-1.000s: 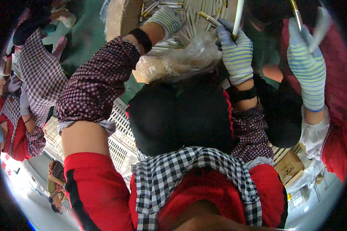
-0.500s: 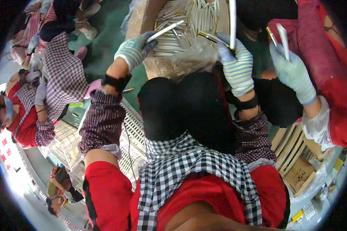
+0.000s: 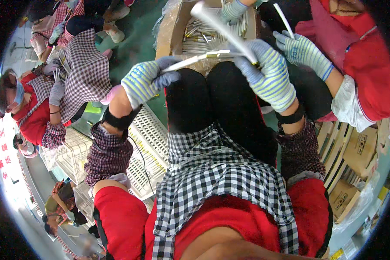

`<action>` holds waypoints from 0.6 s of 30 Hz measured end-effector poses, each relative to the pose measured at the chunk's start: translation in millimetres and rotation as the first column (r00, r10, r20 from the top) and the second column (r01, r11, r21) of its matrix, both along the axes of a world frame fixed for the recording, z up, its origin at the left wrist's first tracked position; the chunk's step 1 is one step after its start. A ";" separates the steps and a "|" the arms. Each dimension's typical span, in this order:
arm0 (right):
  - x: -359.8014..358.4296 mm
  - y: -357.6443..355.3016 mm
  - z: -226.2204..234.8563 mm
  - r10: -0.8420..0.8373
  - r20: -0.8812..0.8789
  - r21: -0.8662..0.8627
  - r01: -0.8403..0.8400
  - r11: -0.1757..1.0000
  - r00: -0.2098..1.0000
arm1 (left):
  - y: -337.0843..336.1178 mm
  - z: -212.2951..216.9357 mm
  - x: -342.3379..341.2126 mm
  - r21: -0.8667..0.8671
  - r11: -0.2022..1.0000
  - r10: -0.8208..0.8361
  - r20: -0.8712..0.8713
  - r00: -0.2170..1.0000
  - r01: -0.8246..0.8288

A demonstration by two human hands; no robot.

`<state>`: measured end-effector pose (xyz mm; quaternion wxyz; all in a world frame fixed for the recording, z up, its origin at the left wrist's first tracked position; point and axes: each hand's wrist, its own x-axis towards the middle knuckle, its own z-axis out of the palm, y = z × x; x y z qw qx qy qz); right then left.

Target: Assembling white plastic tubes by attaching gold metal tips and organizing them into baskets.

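Note:
My left hand (image 3: 144, 82), in a striped knit glove, pinches a slim white stick (image 3: 187, 63) held almost level over my knees. My gloved right hand (image 3: 271, 76) grips a thicker white rod (image 3: 223, 31), blurred and slanting up to the left. A slim piece with a gold band (image 3: 216, 53) reaches from the right fingers to the tip of the left stick. Whether the two ends are joined or only touching I cannot tell. Beyond my knees, a cardboard box (image 3: 165, 38) holds many slim white sticks (image 3: 200, 40), some with gold or dark ends.
At right, a co-worker's gloved hand (image 3: 305, 56) holds a white rod (image 3: 284, 19); their other gloved hand (image 3: 234, 11) is over the box. White plastic crates (image 3: 149, 125) stand on my left, with seated workers beyond. Cartons (image 3: 355, 149) lie by wooden slats at right.
My hands have come closer together and nearer my body, bringing the slim pieces end to end. The right rod has tipped leftward. The co-worker's other hand has appeared over the box.

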<state>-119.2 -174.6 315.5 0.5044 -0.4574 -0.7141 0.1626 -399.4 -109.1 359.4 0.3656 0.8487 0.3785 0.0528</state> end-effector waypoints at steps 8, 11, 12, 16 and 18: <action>5.9 -23.8 8.3 0.038 0.554 0.127 -0.130 0.983 0.832 | -30.5 27.6 6.4 -0.364 0.931 -0.024 0.009 1.000 0.026; 9.3 -27.2 8.1 -0.041 0.600 0.238 -0.129 0.963 0.799 | -29.3 14.8 10.4 -0.455 0.889 -0.017 0.064 0.998 0.044; 10.9 -29.6 5.9 -0.077 0.624 0.262 -0.115 0.958 0.778 | -32.1 11.9 13.9 -0.286 0.953 -0.073 0.091 0.993 0.097; 15.2 -37.8 9.1 -0.126 0.654 0.264 -0.069 0.962 0.746 | -48.0 18.1 30.8 0.065 0.994 -0.084 -0.070 0.994 0.088; 15.3 -42.4 4.9 -0.008 0.603 0.197 -0.140 0.970 0.798 | -54.6 23.0 36.4 0.495 0.819 -0.219 -0.194 0.956 0.288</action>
